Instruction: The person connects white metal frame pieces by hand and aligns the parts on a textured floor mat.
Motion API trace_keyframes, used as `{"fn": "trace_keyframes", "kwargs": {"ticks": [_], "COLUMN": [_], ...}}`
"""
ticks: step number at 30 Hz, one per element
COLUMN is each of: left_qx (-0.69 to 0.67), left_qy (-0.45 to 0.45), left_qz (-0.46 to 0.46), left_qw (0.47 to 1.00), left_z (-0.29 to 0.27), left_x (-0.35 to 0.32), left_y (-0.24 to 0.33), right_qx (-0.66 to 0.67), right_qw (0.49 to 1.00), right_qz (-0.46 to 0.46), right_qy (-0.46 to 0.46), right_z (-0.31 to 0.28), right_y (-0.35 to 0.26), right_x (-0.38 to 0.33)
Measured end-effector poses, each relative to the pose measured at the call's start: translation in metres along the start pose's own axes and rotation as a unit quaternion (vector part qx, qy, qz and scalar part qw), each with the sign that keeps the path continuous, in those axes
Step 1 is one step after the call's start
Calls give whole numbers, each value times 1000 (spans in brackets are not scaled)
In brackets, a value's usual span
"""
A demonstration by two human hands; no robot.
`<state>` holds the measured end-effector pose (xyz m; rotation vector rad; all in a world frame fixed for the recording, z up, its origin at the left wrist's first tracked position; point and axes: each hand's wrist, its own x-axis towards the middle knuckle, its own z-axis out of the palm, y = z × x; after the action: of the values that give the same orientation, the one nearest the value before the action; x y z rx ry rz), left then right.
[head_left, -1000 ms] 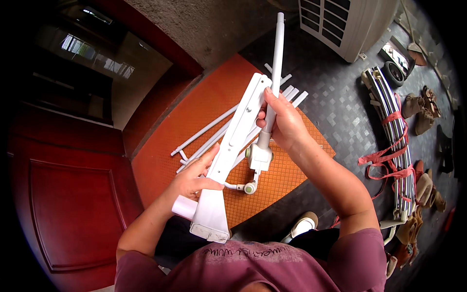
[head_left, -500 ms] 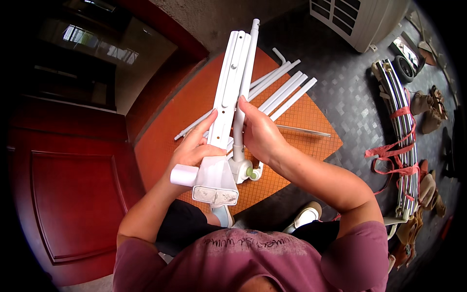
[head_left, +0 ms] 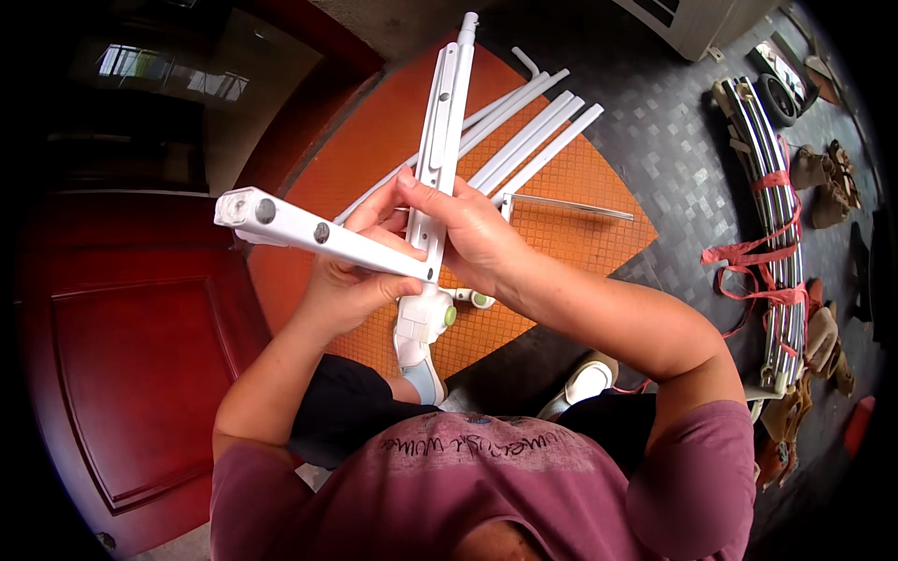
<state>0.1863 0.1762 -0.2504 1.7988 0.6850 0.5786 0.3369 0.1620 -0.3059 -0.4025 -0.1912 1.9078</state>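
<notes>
Over the mat I hold a white metal frame (head_left: 450,112) made of long bars and a round tube side by side, its far end pointing away from me. A white square bar (head_left: 369,251) with dark holes sticks out from it to the left. My left hand (head_left: 351,292) is closed around this bar near where it meets the frame. My right hand (head_left: 482,234) grips the long bars, thumb lying across them. Below the hands sits a white plastic joint (head_left: 414,320) with a green button (head_left: 450,316). Parts of the left fingers are hidden by the bars.
Several white tubes (head_left: 543,136) and a thin metal rod (head_left: 580,206) lie on an orange mat (head_left: 571,238). Chrome tubes (head_left: 769,224) tied with pink strips lie at right, beside shoes (head_left: 823,346). A red door (head_left: 150,374) stands at left, a white boxy unit (head_left: 716,23) far right.
The square bar has swung from lying along the frame, end toward me, out to the left. The frame has turned and the right hand has moved toward the left hand.
</notes>
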Motion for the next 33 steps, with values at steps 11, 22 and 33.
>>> {"fn": "trace_keyframes", "kwargs": {"ticks": [11, 22, 33], "left_qx": [179, 40, -565], "left_qy": [13, -49, 494], "left_qz": [-48, -667, -322], "left_qw": [983, 742, 577], "left_z": [-18, 42, 127], "left_x": [-7, -91, -105], "left_y": [-3, -197, -295], "right_qx": [-133, -185, -183], "right_qw": [981, 950, 949], "right_qz": [-18, -120, -160], "right_qy": [138, 222, 199], "right_z": [-25, -13, -53], "right_y": [-15, -80, -90], "right_x": [-4, -3, 10]}}
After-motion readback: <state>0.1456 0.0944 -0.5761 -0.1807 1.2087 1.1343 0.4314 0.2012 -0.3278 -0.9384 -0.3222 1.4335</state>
